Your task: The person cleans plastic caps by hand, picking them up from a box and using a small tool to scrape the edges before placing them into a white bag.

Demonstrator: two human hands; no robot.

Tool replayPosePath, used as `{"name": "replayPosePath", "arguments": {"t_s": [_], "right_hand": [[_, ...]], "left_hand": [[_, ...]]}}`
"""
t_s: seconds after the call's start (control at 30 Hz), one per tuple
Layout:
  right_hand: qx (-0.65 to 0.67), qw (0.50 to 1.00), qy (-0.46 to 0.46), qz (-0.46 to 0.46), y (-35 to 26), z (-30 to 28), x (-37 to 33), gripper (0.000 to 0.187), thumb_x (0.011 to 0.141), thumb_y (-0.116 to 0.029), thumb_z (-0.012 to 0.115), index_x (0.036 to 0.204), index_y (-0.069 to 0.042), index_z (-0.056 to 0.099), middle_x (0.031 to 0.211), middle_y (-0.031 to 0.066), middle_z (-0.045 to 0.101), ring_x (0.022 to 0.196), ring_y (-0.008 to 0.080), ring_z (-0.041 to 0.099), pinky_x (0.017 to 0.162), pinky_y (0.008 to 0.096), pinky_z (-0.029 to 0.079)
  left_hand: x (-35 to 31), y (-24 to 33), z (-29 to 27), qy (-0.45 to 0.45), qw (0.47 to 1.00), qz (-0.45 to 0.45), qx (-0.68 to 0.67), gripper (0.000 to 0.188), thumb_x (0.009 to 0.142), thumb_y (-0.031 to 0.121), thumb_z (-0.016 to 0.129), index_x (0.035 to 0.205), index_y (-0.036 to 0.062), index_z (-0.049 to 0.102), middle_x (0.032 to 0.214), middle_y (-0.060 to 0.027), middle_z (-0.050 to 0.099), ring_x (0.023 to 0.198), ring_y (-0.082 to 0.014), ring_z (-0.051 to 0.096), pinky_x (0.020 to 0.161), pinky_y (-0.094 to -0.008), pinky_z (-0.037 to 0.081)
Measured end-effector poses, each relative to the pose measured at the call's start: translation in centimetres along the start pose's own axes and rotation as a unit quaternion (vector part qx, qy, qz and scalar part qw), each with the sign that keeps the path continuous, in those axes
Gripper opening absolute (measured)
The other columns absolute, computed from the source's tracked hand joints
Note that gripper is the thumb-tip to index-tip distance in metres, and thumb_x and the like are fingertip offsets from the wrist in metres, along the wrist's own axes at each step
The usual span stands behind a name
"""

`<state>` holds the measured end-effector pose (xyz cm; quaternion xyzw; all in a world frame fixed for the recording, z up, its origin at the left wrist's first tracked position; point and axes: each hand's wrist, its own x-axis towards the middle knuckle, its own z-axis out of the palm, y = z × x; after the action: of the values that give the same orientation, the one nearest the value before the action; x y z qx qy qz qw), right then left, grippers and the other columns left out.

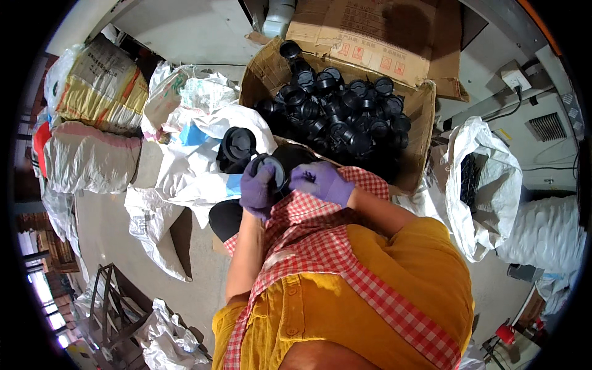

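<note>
My left hand (257, 188), in a purple glove, grips a round black plastic lid (279, 174) by its side, in front of my lap. Close to its right, my right hand (322, 183), also gloved in purple, has its fingers curled in; whatever they may hold is hidden. Beyond both hands, a worn cardboard box (422, 117) holds a heap of similar black plastic lids (338, 111). At the left, a white woven sack (206, 161) lies open, with more black round parts (238, 145) in its mouth.
Right of the box stands an open white sack (493, 179) with thin dark pieces inside. Full sacks (92, 157) are stacked at the far left. A dark metal frame (111, 308) stands at the lower left. A cable (510, 111) runs along the wall at the right.
</note>
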<state>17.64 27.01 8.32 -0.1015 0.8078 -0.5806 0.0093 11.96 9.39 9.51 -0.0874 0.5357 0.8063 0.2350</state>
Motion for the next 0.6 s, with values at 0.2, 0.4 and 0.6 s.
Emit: {"name": "replayPosePath", "arguments": {"t_s": [0.2, 0.4, 0.6], "right_hand": [[-0.131, 0.971, -0.022, -0.198, -2.3, -1.6, 2.1, 0.051, 0.079, -0.014, 0.062, 0.127, -0.012, 0.046, 0.093, 0.0158, 0.061, 0.085, 0.0341, 0.059, 0.074, 0.0403, 0.048], [-0.037, 0.973, -0.223, -0.044, -3.9, -1.7, 1.6, 0.056, 0.077, -0.012, 0.061, 0.129, -0.013, 0.043, 0.073, 0.0099, 0.061, 0.065, 0.0229, 0.060, 0.064, 0.0307, 0.047], [-0.092, 0.973, -0.131, -0.166, -4.0, 0.1, 1.2, 0.027, 0.076, -0.021, 0.062, 0.102, -0.012, 0.059, 0.081, 0.0080, 0.061, 0.074, 0.0243, 0.062, 0.067, 0.0350, 0.049]], "left_hand": [[-3.7, 1.8, -2.9, -0.111, 0.880, -0.121, 0.447, 0.036, 0.073, 0.000, 0.060, 0.108, 0.0023, 0.061, 0.076, -0.0014, 0.059, 0.066, -0.0107, 0.055, 0.057, -0.0243, 0.046], [-5.1, 1.8, -3.9, -0.097, 0.912, -0.122, 0.378, 0.037, 0.070, -0.001, 0.063, 0.107, 0.0001, 0.061, 0.091, -0.0032, 0.063, 0.080, -0.0120, 0.058, 0.068, -0.0262, 0.049], [-5.3, 1.6, -4.5, -0.063, 0.883, -0.089, 0.456, 0.029, 0.074, 0.001, 0.061, 0.103, 0.0015, 0.060, 0.088, -0.0024, 0.063, 0.072, -0.0099, 0.056, 0.064, -0.0238, 0.047]]}}
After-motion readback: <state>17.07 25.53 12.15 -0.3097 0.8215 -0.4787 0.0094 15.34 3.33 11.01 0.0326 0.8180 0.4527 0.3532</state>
